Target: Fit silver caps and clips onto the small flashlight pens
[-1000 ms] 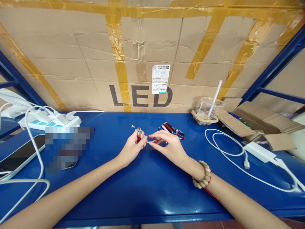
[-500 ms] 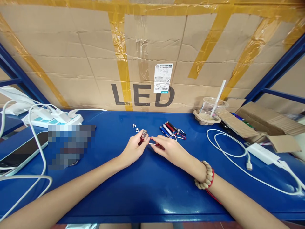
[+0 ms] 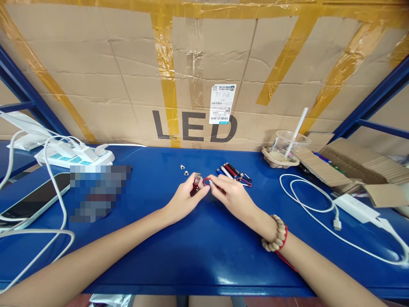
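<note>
- At the far left, a white power strip sits at the back of the blue surface with plugs in it, and a phone lies flat in front of it among white cords.
- My left hand is closed on a small red torch, thumb and fingertips pinched round its barrel, the silver end tilted up and away from me.
- Two tiny metal bits lie on the surface just behind that hand.
- My right hand pinches a red clip ring right at the torch's end; the fingertips of both hands almost meet there.
- A little row of pen-like torches, red, blue and black, lies just behind my right hand.
- Further right, a clear plastic cup stands in a paper tray; it holds a white straw leaning to the right and only a residue at the bottom.
- A white cable loops to a white adapter, with flattened cardboard behind.
- Since half a second ago my hands have drawn closer together and shifted slightly away from me, and the torch stands more upright.
</note>
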A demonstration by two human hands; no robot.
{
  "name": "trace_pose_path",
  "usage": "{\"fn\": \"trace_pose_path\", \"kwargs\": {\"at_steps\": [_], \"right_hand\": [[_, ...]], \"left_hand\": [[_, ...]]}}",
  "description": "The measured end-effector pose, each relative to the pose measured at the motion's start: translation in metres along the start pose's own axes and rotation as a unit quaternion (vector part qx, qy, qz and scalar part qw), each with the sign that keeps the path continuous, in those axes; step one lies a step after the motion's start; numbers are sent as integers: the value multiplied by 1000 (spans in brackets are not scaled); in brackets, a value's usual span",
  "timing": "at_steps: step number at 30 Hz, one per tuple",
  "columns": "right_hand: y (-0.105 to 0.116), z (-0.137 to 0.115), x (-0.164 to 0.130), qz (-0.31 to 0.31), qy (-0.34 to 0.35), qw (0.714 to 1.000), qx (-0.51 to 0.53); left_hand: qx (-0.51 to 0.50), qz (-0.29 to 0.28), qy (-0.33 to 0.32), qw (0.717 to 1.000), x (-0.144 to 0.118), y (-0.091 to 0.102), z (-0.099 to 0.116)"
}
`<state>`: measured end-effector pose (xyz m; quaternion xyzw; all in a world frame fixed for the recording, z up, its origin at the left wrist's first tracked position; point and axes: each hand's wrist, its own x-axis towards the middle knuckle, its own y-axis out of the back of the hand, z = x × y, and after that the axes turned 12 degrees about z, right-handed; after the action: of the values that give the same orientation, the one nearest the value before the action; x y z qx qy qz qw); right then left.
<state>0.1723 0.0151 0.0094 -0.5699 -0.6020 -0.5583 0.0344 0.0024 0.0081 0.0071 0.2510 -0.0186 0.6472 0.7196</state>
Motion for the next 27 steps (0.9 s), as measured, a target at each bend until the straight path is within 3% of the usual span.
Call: {"fn": "trace_pose_path", "kwargs": {"at_steps": [4, 7, 17, 27], "right_hand": [[2, 2, 1, 105, -25, 994, 7], [2, -1, 1, 127, -19, 992, 5], [-3, -9, -3, 88, 0, 996, 2], [0, -11, 0, 78, -81, 992, 54]], "left_hand": [[13, -28, -6, 1000, -2, 1, 4], [47, -35, -24, 998, -3, 1, 3], [85, -43, -34, 995, -3, 0, 2], [82, 17, -37, 996, 0, 1, -2]]}}
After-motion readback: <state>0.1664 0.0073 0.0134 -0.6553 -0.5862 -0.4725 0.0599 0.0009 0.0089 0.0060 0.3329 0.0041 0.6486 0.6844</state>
